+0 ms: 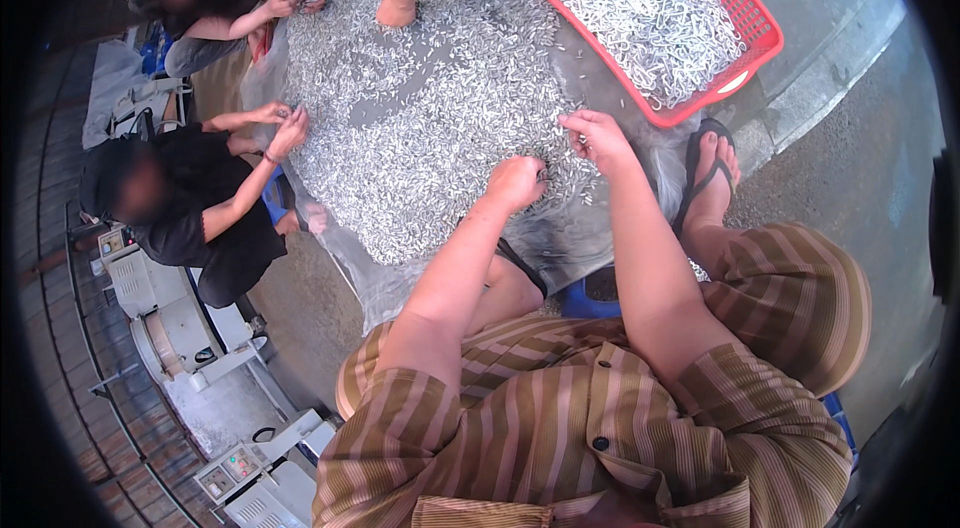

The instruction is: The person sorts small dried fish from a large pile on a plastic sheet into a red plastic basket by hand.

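Observation:
Small silvery metal pieces (440, 128) lie in a wide, thin layer on a clear plastic sheet (375, 293) in front of me. My left hand (515, 183) is low over the near edge of this layer, its fingers curled closed; what they hold is hidden behind the hand. To its right, my right hand (597, 140) is closed in a pinch, thumb and forefinger together on a small silvery metal piece at the layer's right edge. The two hands are apart.
A red plastic basket (765, 43) heaped with silvery hook-like metal pieces (645, 13) stands at the far right. Two people (190, 193) crouch along the left side, hands over the layer. Another person's bare foot (396, 10) is at the far edge. Grey machines (165, 318) line the left.

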The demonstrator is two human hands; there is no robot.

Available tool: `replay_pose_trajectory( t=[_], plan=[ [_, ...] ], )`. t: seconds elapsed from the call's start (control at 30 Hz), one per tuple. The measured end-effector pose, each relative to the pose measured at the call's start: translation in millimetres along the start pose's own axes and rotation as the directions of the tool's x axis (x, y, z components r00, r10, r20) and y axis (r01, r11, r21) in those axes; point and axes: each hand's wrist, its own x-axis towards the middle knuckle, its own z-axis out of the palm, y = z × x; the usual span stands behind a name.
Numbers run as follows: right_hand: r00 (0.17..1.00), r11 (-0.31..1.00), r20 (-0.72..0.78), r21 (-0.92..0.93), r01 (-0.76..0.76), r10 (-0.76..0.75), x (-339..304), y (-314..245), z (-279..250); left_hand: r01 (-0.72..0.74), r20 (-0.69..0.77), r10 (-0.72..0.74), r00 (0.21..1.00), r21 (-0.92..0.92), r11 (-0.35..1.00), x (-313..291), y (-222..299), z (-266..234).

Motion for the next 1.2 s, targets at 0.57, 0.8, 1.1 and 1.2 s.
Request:
replay_pose_trajectory(
  t=[0.57, 0.8, 1.1, 1.2],
  plan=[
    [0.993, 0.908, 0.037, 0.401, -0.120, 0.115, -12.1, 8.2, 22.0, -0.250, -0.024, 0.250, 0.968, -0.186, 0.950, 5.2, 60.1, -84.2],
    [0.980, 0.872, 0.139, 0.451, -0.190, 0.142, -11.7, -4.7, 16.0, 0.274, 0.115, -0.285, 0.952, 0.102, 0.956, 20.7, 13.4, -64.4],
    [0.978, 0.799, 0.201, 0.579, -0.162, 0.053, 0.1, -3.1, 6.2, 0.579, 0.484, -0.430, 0.763, -0.213, 0.787, 5.2, -27.8, 8.5],
    [0.983, 0.805, 0.180, 0.575, -0.144, 0.048, -2.8, -13.9, 6.6, 0.586, 0.533, -0.391, 0.751, -0.265, 0.765, 11.5, -39.4, -5.8]
  ],
)
